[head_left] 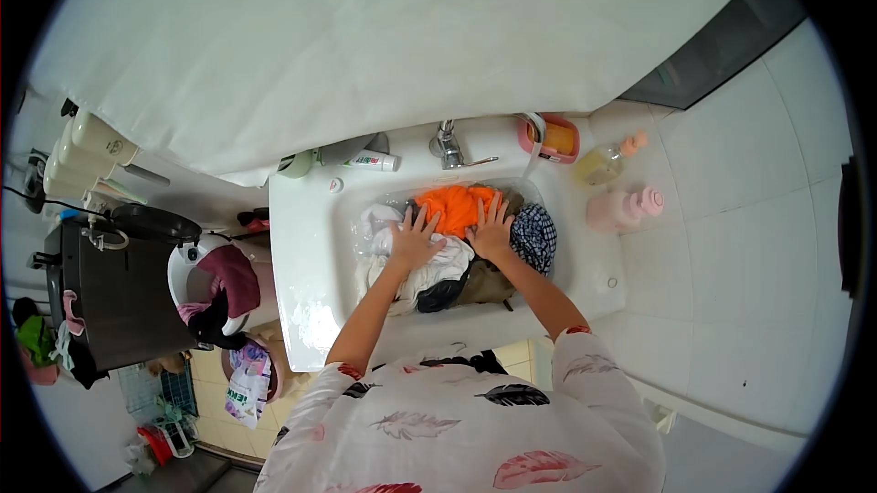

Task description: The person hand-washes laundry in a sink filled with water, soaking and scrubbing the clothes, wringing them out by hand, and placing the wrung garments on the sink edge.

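Note:
A white sink (311, 283) holds water and a heap of wet clothes. My left hand (417, 239) lies with fingers spread on the white cloth (446, 263) and the left edge of the orange cloth (454, 208). Fingers apart, my right hand (491, 230) presses on the pile at the right edge of the orange cloth. Beside it on the right is a dark checkered cloth (533, 239). Black cloth (445, 294) and brown cloth (486, 283) lie nearer to me. Neither hand grasps anything visible.
Behind the sink stands a metal faucet (448, 148). A tube (373, 161) lies at the back left, and a pink soap box (551, 138) at the back right. Bottles, one of them pink (621, 208), are on the right. At left, a white tub (195, 278) holds maroon and black clothes.

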Demonstrator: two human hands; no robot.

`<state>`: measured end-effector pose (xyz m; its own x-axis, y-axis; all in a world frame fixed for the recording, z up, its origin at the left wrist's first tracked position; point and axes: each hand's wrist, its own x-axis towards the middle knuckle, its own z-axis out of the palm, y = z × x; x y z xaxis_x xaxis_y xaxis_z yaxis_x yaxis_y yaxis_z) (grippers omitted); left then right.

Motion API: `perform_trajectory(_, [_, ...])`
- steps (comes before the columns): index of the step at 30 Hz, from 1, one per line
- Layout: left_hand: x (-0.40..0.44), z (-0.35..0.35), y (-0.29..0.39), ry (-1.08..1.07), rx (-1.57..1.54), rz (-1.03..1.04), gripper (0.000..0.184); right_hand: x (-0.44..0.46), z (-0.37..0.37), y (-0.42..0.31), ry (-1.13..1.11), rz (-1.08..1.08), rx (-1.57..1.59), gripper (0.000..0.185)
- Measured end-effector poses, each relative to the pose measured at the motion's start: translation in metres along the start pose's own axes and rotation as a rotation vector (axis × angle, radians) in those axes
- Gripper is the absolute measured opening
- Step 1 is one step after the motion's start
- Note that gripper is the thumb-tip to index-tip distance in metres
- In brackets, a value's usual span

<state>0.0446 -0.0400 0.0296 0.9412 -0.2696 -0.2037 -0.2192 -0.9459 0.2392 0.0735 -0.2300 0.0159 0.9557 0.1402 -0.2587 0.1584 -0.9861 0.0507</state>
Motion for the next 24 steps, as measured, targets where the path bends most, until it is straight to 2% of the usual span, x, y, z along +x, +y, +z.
perform_trajectory(2, [0.007,0.005,-0.006,-0.024,-0.098,0.0,0.059,0.007,0.004,0.0,-0.045,0.036,-0.075,0.077])
perform_trajectory(6, [0.019,0.001,-0.004,-0.119,-0.053,-0.043,0.057,0.02,0.002,-0.005,-0.198,0.086,-0.193,0.08])
perform_trajectory(8, [0.016,0.001,-0.002,-0.121,-0.055,-0.058,0.054,0.016,0.008,-0.001,-0.081,0.073,-0.044,0.08])
perform_trajectory(11, [0.015,0.007,-0.001,-0.073,-0.035,-0.052,0.053,0.012,-0.009,0.009,-0.156,0.011,0.102,0.077])
perform_trajectory(12, [0.012,0.008,0.0,-0.073,-0.031,-0.039,0.053,0.0,-0.015,0.016,0.012,-0.045,0.181,0.061])
perform_trajectory(13, [0.009,0.006,-0.002,-0.052,-0.021,-0.032,0.053,-0.004,-0.018,0.026,0.018,-0.037,0.181,0.061])
perform_trajectory(15, [0.002,0.007,-0.003,-0.03,-0.017,-0.021,0.052,-0.013,-0.025,0.052,0.074,-0.115,0.39,0.046])
perform_trajectory(16, [-0.006,0.007,-0.004,-0.015,-0.017,-0.02,0.052,-0.029,-0.022,0.057,0.282,-0.04,0.438,0.035])
perform_trajectory(17, [-0.011,0.006,-0.005,0.003,-0.014,-0.017,0.052,-0.041,-0.021,0.061,0.288,-0.033,0.437,0.035])
perform_trajectory(19, [-0.021,0.006,-0.007,-0.026,-0.056,-0.012,0.053,-0.058,-0.013,0.073,0.585,0.035,0.267,0.037])
perform_trajectory(20, [-0.027,0.007,-0.009,-0.014,-0.057,0.009,0.053,-0.062,-0.008,0.075,0.641,0.007,0.198,0.042])
perform_trajectory(24, [-0.043,0.009,-0.013,0.026,-0.069,0.038,0.054,-0.074,-0.013,0.05,0.556,0.157,0.278,0.051])
